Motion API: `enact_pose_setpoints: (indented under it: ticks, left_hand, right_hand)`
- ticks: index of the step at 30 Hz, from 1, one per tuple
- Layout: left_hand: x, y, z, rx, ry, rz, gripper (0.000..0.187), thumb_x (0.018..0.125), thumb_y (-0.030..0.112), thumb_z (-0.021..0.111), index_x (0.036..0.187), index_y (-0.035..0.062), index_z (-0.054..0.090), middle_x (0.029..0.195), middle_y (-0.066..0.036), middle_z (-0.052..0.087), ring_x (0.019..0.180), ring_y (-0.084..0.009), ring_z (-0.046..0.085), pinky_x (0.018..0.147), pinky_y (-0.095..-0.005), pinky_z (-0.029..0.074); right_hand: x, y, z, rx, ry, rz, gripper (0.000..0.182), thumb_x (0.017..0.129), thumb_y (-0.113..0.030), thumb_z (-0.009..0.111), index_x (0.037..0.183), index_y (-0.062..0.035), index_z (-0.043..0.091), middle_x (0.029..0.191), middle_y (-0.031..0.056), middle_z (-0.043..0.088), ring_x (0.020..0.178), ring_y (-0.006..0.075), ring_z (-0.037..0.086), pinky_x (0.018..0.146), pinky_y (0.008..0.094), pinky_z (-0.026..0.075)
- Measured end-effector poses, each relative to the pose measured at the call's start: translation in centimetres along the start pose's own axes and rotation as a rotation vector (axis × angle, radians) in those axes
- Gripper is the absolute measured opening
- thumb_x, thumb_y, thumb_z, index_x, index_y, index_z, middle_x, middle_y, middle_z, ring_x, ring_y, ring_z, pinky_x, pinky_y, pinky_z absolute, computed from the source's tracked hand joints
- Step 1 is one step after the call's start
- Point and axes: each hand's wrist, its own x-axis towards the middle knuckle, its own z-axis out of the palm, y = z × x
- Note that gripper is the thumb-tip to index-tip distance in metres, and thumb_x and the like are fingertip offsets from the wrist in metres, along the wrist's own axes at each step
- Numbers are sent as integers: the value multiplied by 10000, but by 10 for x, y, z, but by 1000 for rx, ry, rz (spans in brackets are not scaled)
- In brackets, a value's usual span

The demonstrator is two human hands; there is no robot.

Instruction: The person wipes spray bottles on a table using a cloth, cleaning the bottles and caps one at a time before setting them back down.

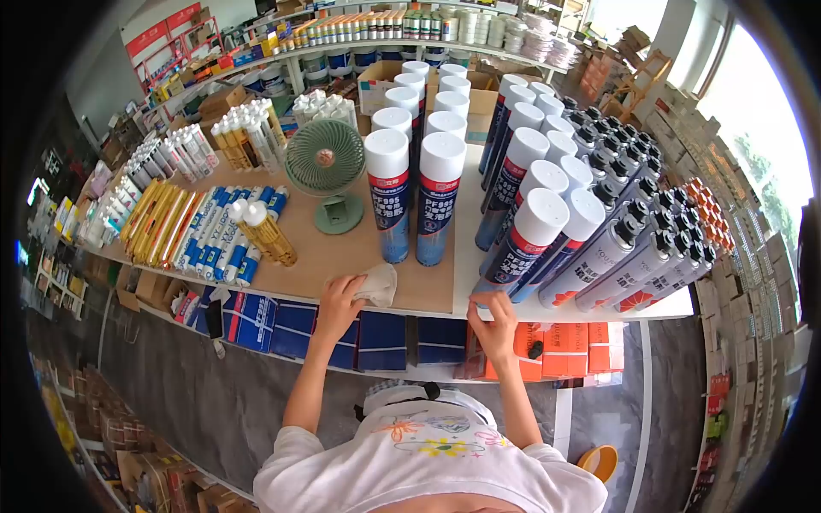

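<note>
My left hand (339,301) is at the front of the brown board, its fingers on the edge of a crumpled beige cloth (379,285) and closed on it. At the table's front edge my right hand (493,321) has its fingers bent and apart, holding nothing. Its fingertips are by the base of the nearest white-capped foam spray can (523,244), perhaps touching it. Two rows of similar cans stand on the board, the front ones being a left can (390,201) and a right can (438,201), both upright. More cans fill the white tabletop on the right.
A green desk fan (325,162) stands left of the cans. Blue-and-white sealant tubes (224,235) and gold tubes (269,235) are at the left. Black-topped silver cans (616,248) crowd the right end. Blue boxes (382,342) and orange boxes (566,352) sit below the tabletop.
</note>
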Motion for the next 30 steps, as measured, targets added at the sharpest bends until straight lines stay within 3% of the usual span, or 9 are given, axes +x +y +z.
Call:
enact_pose_setpoints:
  ticks: [1,2,5,9,17,19,21,24,30]
  left_hand:
    - [6,5,-2,-106,42,-89,447,741,8,739,1172,21,622,1120,-96,609,1021,-322,583,857,-431,508]
    - [13,12,-2,-279,31,-181,425,765,-24,712,1179,-23,619,1108,-107,620,989,-268,620,814,-350,528]
    - [33,30,4,-581,159,-203,429,734,-7,723,1155,-11,640,1029,-132,631,901,-288,628,811,-332,500]
    - [75,82,-19,-869,280,-117,548,742,-81,688,1276,7,604,1104,-114,631,1004,-237,621,866,-318,486]
    - [186,170,-98,-603,252,446,649,720,-74,707,1330,123,605,1164,-81,620,985,-236,603,799,-327,497]
    - [210,180,-97,-585,238,508,612,724,-79,691,1303,108,627,1168,-90,629,991,-236,631,790,-334,518]
    - [225,192,-94,-599,123,478,607,746,-56,698,1308,165,635,1148,-75,632,970,-236,627,789,-332,524]
    - [242,198,-80,-383,164,641,597,759,1,709,1306,231,640,1147,-65,637,966,-247,623,813,-349,528]
    - [245,201,-78,-322,105,682,581,717,113,752,1271,265,662,1174,-64,643,1017,-276,620,880,-386,515]
  right_hand:
    - [9,-3,-8,-8,15,0,228,740,38,716,948,-34,653,938,105,661,873,284,628,774,354,496]
    - [19,-7,-14,-69,175,-102,261,719,36,732,957,-30,648,947,106,659,878,290,622,782,358,493]
    - [41,-12,-22,-199,515,-199,368,679,35,761,1016,-19,624,1007,126,646,925,317,607,826,395,482]
    - [58,-12,-16,-125,593,22,636,711,-13,776,1261,-13,456,1278,183,504,1150,345,515,994,411,416]
    - [70,-8,-5,-27,465,283,825,779,-133,801,1410,51,303,1302,235,474,1209,317,506,1035,390,391]
    - [71,1,-2,43,463,300,831,780,-143,801,1411,61,300,1305,247,479,1195,321,516,1024,389,403]
    - [70,4,1,102,481,279,848,771,-148,810,1411,67,296,1303,256,485,1189,320,520,1019,385,408]
    - [71,1,-2,71,454,282,873,744,-157,835,1397,74,304,1292,250,490,1178,320,522,1015,388,410]
    - [75,-2,3,115,488,303,838,712,-127,838,1364,54,342,1236,214,511,1121,300,549,977,376,438]
